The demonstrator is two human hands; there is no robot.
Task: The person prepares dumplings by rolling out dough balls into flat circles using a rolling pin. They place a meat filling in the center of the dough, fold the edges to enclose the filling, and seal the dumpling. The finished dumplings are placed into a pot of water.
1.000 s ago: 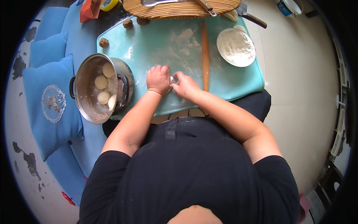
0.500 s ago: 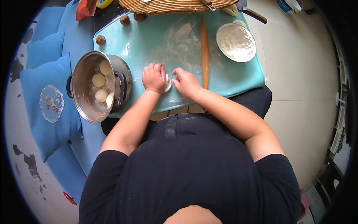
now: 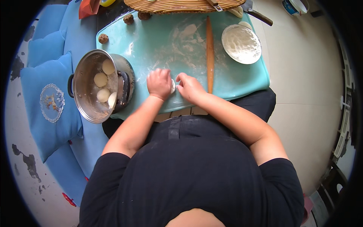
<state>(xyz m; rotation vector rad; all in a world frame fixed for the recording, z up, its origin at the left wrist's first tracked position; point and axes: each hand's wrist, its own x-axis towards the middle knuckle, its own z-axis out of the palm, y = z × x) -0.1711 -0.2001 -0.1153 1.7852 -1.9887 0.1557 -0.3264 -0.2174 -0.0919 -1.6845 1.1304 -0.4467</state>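
On the floury turquoise tabletop, my left hand (image 3: 159, 84) bears down on a small flat piece of dough (image 3: 173, 86), its fingers bent over. Most of the dough is hidden under that hand; only a white edge shows at its right side. My right hand (image 3: 190, 88) sits just right of the dough, thumb and forefinger apart in a loose curl, with nothing seen between them. A wooden rolling pin (image 3: 210, 56), tapered at its ends, lies beyond my right hand.
A steel pot (image 3: 85, 108) holding several dough balls stands left. A flour bowl (image 3: 242, 44) sits at right. Brown filling balls (image 3: 103, 38) lie far left. A slatted round tray (image 3: 170, 5) and a cleaver's handle (image 3: 261, 17) are at the far edge.
My left hand has turned slightly over the dough, covering more of it. My right hand stays close beside it. The whole view has shifted a little.
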